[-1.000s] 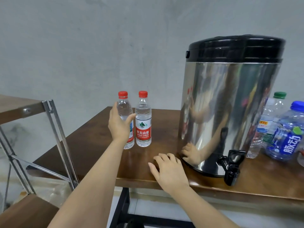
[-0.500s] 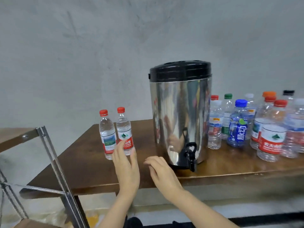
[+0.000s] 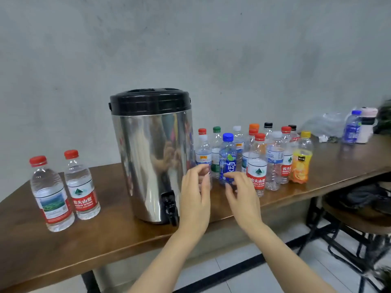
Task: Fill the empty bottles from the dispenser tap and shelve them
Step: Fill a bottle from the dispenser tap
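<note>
Grey wall (image 3: 190,49) is behind a brown table (image 3: 116,240). At centre stands the dispenser (image 3: 148,161), its tap (image 3: 170,205) low in front. Two red-capped bottles (image 3: 81,187) stand at left of the frame. Right of centre, a group of bottles (image 3: 275,161) crowds together. Before this group hover the left hand (image 3: 195,197) and the right hand (image 3: 243,195), side by side, fingers loosely bent, holding nothing.
</note>
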The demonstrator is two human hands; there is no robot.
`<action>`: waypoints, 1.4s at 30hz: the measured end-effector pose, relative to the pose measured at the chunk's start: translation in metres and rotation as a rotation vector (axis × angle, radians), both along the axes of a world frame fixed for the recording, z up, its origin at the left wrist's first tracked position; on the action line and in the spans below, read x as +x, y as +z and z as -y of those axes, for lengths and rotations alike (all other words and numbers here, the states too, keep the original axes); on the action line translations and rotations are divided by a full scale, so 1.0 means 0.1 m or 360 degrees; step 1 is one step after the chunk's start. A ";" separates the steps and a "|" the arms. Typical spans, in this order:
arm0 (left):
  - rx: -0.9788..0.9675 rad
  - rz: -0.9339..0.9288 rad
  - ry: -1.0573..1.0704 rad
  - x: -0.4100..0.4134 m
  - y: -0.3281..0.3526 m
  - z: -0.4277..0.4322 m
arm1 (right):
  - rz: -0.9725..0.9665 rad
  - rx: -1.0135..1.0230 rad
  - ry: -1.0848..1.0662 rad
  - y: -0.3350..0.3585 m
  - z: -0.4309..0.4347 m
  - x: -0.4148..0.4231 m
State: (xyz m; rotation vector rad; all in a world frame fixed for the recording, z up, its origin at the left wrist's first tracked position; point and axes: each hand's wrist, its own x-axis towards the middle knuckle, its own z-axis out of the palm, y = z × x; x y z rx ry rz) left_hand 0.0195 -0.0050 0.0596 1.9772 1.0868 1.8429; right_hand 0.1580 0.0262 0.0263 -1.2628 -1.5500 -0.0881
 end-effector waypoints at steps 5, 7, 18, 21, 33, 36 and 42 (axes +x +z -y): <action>-0.0401 -0.0205 0.0046 0.41 -0.38 -0.57 | -0.0176 -0.0394 -0.0424 -0.04 -0.38 0.57; -0.0528 -0.0263 0.0103 0.53 -0.51 -0.75 | -0.0287 -0.0464 -0.0587 -0.03 -0.55 0.71; -0.0692 -0.0390 0.0220 0.63 -0.66 -0.89 | -0.0665 -0.0773 -0.0753 -0.20 -1.17 0.91; -0.0671 -0.0390 0.0187 0.60 -0.60 -0.87 | -0.0647 -0.0763 -0.0727 -0.26 -1.21 0.91; -0.0801 0.0141 -0.0321 0.58 -0.36 -0.28 | -0.0614 -0.0834 0.0466 -0.33 -0.03 0.33; -0.0737 0.0257 -0.0152 0.49 -0.45 -0.02 | -0.0446 -0.0964 0.0674 -0.41 0.25 0.25; -0.0807 0.0281 0.0091 0.08 -0.74 0.36 | 0.0163 -0.1039 0.0721 -0.14 0.40 0.38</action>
